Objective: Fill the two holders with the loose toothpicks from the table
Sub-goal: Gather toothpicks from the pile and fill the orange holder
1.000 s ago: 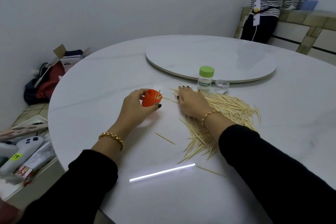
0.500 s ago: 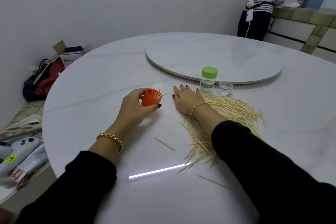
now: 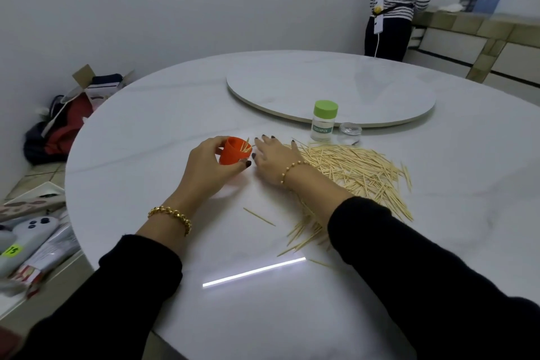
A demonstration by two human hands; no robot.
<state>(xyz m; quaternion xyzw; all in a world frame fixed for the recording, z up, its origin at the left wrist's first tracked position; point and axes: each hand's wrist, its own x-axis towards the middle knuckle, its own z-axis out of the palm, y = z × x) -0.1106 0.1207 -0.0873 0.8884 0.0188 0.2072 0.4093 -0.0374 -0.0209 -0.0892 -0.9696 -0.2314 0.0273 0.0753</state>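
Our left hand point(image 3: 209, 168) grasps the tilted orange holder point(image 3: 230, 155), mouth toward 3 o'clock. Our right hand point(image 3: 271, 159) rests flat and released, the toothpick pile point(image 3: 356, 166) at its 3 o'clock.

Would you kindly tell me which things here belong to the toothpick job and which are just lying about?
Job: orange holder, held by left hand; green-lidded holder; loose toothpicks; right hand.
Lying about: turntable; bags on floor; white controller.

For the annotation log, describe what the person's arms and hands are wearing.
Both arms wear long black sleeves, left sleeve and right sleeve. The left hand has a chunky gold chain bracelet at its wrist; the right hand has a thinner gold bead bracelet. Fingernails are painted dark.
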